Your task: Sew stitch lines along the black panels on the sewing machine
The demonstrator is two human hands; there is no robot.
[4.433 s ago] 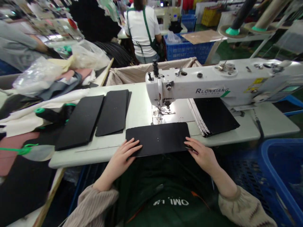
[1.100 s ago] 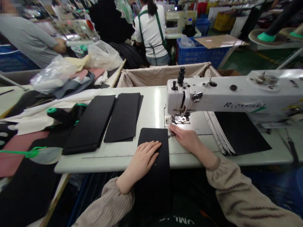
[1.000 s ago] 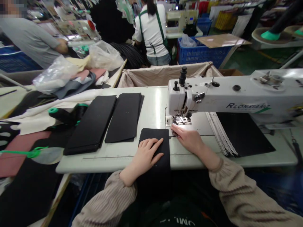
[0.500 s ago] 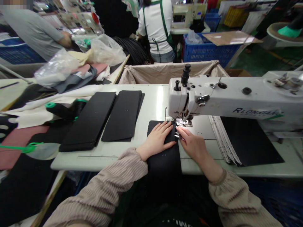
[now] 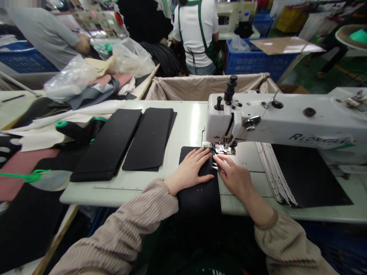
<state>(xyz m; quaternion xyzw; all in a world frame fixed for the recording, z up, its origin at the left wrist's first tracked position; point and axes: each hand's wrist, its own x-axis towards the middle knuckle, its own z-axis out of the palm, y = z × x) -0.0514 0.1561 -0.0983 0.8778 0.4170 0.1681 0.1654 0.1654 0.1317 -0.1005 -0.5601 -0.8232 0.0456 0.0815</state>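
A black sheet panel lies lengthwise under my hands, its far end at the presser foot of a white RLONXIANG sewing machine and its near end hanging over the table edge toward me. My left hand rests flat on the panel with its fingers spread. Beside it, my right hand sits at the panel's right edge, pinching small metal thread snips. Their tips point toward the needle area. The needle itself is hidden by the machine's head.
Two stacks of black panels lie left of the machine on the white table. A larger stack lies under the machine arm. Black spools with green caps sit further left. A canvas bin stands behind the table, with co-workers beyond it.
The panel has turned from crosswise at the table's front edge to lengthwise, and its far end has slid under the presser foot. Both hands have moved in close to the foot.
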